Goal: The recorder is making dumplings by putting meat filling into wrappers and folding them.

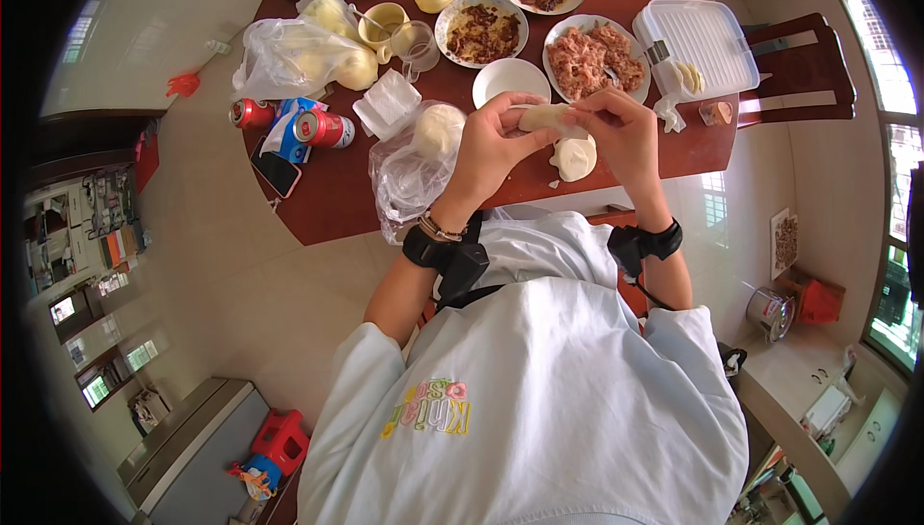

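Both hands are raised over the table's near edge and pinch a pale folded dough wrapper (543,116) between them. Fingers and thumb of my left hand (492,137) grip its left end. My right hand (622,126) has its fingertips on the right end; any filling inside is hidden. Just below lies a small stack of round white wrappers (576,160). Beyond the hands sit a white bowl (509,79) and raw minced meat (583,61) on a plate, with a utensil partly visible in the meat. More dough (440,129) rests in a clear plastic bag left of my left hand.
At right, a translucent ridged plastic box (711,38) holds a few dumplings (689,77). Two plates of dark food (482,33) stand farther back. Leftward are a glass mug (415,47), a bag of round fruit (289,56), drink cans (321,128) and a phone (278,173).
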